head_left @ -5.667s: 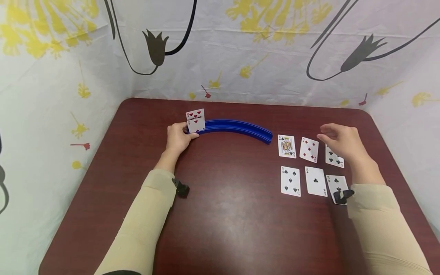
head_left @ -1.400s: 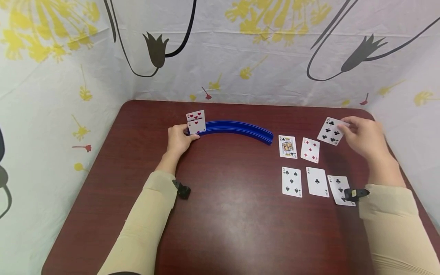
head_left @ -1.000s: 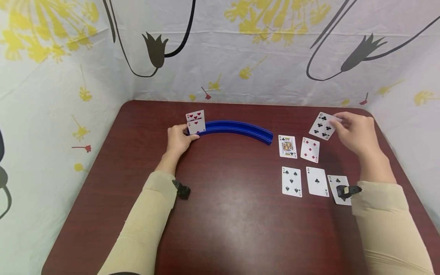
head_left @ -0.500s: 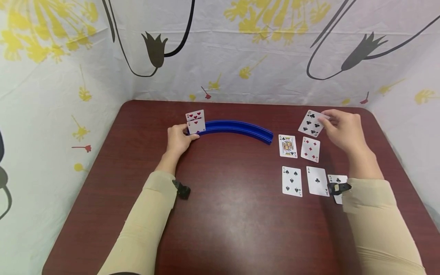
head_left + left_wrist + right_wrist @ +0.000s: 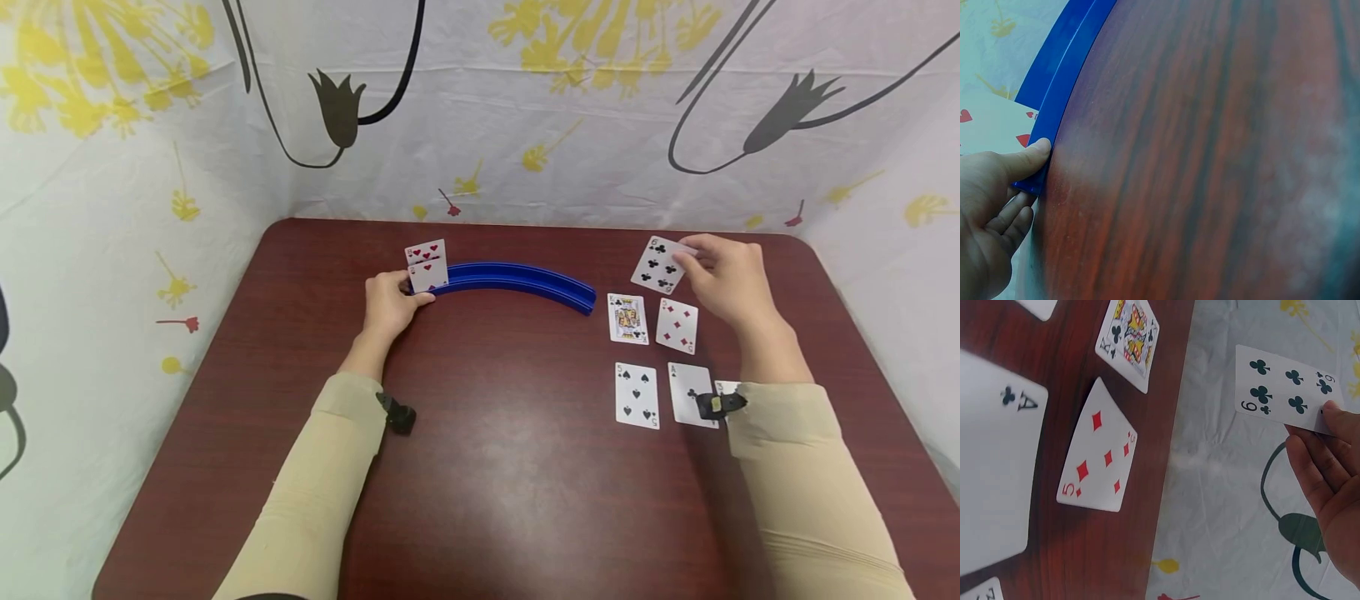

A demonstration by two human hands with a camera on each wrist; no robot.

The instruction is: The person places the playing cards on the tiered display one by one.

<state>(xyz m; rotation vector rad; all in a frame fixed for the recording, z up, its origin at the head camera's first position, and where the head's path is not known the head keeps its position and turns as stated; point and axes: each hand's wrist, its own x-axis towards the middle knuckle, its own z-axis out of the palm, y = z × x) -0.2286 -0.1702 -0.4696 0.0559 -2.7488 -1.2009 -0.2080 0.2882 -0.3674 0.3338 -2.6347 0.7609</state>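
Note:
My left hand grips the left end of a curved blue card holder, the thumb along its front face in the left wrist view. Two heart cards stand upright in the holder at that end, one partly behind the other. My right hand pinches the six of clubs by its right edge, face up, raised beyond the table cards. Nearest below it lie the king of clubs and the five of diamonds.
In the nearer row lie the five of spades, the ace of clubs and a three of clubs, mostly covered by the right wrist camera. A patterned white cloth hangs behind the dark red table.
My right hand has picked up the six of clubs from the right of the far row and carried it leftward. The left hand has stayed at the holder's end.

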